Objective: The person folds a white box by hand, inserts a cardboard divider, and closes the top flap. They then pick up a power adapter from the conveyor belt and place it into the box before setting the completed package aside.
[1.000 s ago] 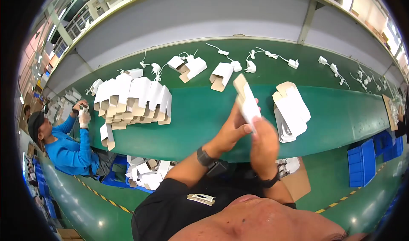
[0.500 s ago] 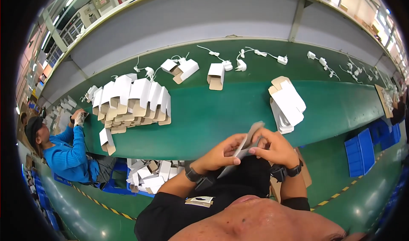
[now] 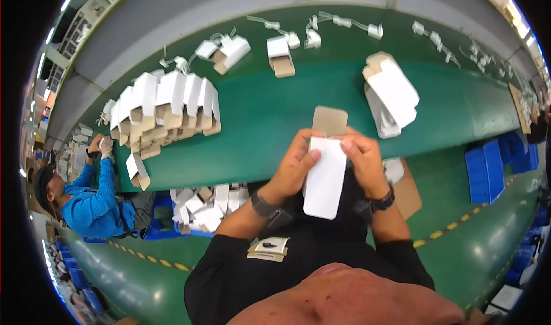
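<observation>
Fingers of left hand (image 3: 294, 167) closed on left edge of carton (image 3: 324, 181), fingers of right hand (image 3: 367, 161) closed on right edge, both thumbs on white face. Carton (brown flap (image 3: 330, 120) sticking out at far end) held by near edge of counter (image 3: 252, 144). On counter, left to right: heap of boxes (image 3: 171, 89), open box (image 3: 278, 47), white plug (image 3: 313, 39), flat cartons (image 3: 392, 88).

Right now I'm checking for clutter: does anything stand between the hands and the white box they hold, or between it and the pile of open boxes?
Nothing visible separates the left hand or right hand from the white box. Toward the pile of open boxes, at left, only the left hand visibly intervenes.
</observation>
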The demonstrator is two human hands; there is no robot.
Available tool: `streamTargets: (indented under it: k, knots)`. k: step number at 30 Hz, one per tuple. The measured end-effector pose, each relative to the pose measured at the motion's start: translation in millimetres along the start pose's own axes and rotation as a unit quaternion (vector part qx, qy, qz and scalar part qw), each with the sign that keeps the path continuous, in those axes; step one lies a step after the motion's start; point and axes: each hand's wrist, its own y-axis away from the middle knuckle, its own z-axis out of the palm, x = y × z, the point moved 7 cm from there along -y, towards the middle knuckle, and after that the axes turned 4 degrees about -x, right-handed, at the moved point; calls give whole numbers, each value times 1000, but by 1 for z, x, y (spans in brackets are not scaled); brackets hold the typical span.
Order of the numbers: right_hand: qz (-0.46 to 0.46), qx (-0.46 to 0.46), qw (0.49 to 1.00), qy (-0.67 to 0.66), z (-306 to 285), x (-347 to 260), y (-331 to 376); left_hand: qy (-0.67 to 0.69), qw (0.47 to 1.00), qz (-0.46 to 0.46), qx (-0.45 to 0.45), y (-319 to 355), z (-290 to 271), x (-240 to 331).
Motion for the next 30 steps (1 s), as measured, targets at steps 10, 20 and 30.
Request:
streamTargets:
  k: [10, 20, 30]
  knots:
    - [-225, -39, 963, 143, 10, -43, -17, -38, 996, 79, 19, -8, -12, 19]
    - [-196, -15, 963, 186, 3, -44, -22, -177, 975, 128, -39, -6, -6, 29]
    - [-93, -57, 982, 153, -18, -28, -35, -155, 983, 88, -34, -22, -14, 11]
